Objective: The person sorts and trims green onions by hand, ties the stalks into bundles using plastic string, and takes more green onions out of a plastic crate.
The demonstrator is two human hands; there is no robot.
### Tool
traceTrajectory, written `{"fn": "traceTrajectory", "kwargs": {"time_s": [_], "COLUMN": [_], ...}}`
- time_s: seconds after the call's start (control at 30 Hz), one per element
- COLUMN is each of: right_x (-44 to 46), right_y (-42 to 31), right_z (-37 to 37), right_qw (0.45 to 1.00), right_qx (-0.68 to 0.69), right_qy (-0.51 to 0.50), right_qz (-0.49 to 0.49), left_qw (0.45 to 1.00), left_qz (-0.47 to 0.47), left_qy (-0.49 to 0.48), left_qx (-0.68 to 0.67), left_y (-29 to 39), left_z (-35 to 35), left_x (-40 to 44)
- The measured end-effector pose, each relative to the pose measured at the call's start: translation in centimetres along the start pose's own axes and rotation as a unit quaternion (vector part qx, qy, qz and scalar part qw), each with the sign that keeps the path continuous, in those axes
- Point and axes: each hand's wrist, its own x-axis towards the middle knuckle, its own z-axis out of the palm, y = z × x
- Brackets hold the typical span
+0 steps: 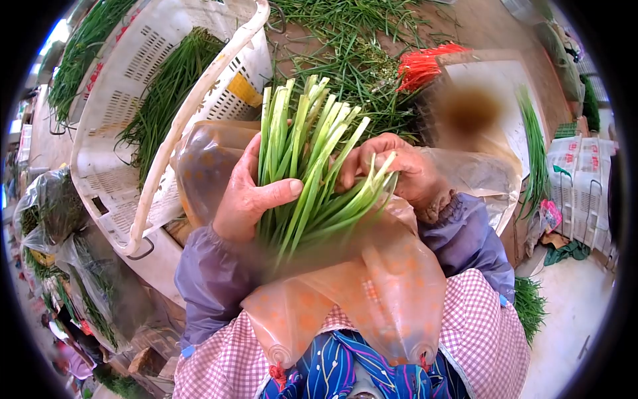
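A bunch of green chives [299,153] with pale cut ends pointing up and away lies over my lap. My left hand [256,193] wraps round its left side, the thumb across the front. On the right, my right hand [399,169] is curled in at several stalks that fan out from the bunch, and its fingertips are partly hidden by them. Below both hands a translucent, orange-patterned plastic apron [359,279] covers my lap. The lower ends of the chives are blurred by a smudge on the lens.
A white plastic basket [229,66] with long green chives [179,86] inside stands at the left. Loose green trimmings [345,60] are spread ahead. Red ties [425,65] lie by a white board [492,76] at the right. White crates [585,183] stand farther right.
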Motion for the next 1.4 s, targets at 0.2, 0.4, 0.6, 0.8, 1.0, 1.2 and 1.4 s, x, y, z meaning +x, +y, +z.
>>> {"fn": "traceTrajectory", "kwargs": {"time_s": [0.2,0.4,0.6,0.8,1.0,1.2,1.4], "right_x": [1.4,1.2,1.4,0.6,0.2,2.0,-1.5], "right_y": [0.2,-1.5,-6.8,-14.0,-3.2,-0.3,-3.7], "right_z": [0.5,0.7,-5.7,-8.4,5.8,6.6,4.7], "right_qw": [0.943,0.972,0.851,0.701,0.752,0.727,0.988], "right_qx": [-0.304,-0.043,0.106,-0.431,-0.602,-0.650,-0.145], "right_qy": [0.135,0.228,0.371,0.444,0.171,0.146,0.039], "right_qz": [0.004,-0.036,-0.356,-0.354,-0.209,-0.170,-0.023], "left_qw": [1.000,1.000,1.000,0.998,0.997,0.997,0.998], "left_qz": [0.005,0.014,0.004,0.006,-0.002,0.018,0.003], "left_qy": [0.024,0.021,0.026,0.045,0.045,0.062,0.037], "left_qx": [0.007,-0.004,-0.005,-0.035,-0.055,-0.034,-0.057], "left_y": [0.3,0.3,0.6,0.3,0.7,0.4,0.8], "left_z": [0.2,0.4,0.2,-0.1,0.5,0.0,0.5], "left_x": [-0.2,-0.2,-0.6,-0.4,-0.3,-0.5,-0.6]}}
